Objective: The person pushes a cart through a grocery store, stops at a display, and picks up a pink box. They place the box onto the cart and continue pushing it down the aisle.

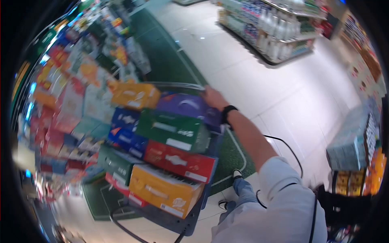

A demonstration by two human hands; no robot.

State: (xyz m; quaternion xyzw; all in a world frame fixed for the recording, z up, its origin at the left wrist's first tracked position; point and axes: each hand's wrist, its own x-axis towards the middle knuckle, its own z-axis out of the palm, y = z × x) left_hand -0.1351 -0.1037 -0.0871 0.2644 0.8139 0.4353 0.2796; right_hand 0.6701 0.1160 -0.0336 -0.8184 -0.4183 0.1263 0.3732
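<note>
My right hand (213, 98) reaches forward and grips the top edge of a purple box (186, 106). A black watch sits on that wrist, and the grey sleeve is pushed up the arm. The purple box lies on top of a stack of cartons on a trolley (190, 218): an orange-yellow box (135, 95), a green box (170, 129), a blue box (127, 131), a red box (180, 161) and a yellow box (164, 190). My left hand is out of sight. My legs and shoes (237, 174) show beside the trolley.
Blurred shelves packed with colourful goods (69, 93) run along the left. A shelf unit of bottles (275, 32) stands at the far right of the aisle. Stacked packs (350, 139) sit at the right. The white tiled floor (283, 93) and a green floor mat (231, 154) lie between them.
</note>
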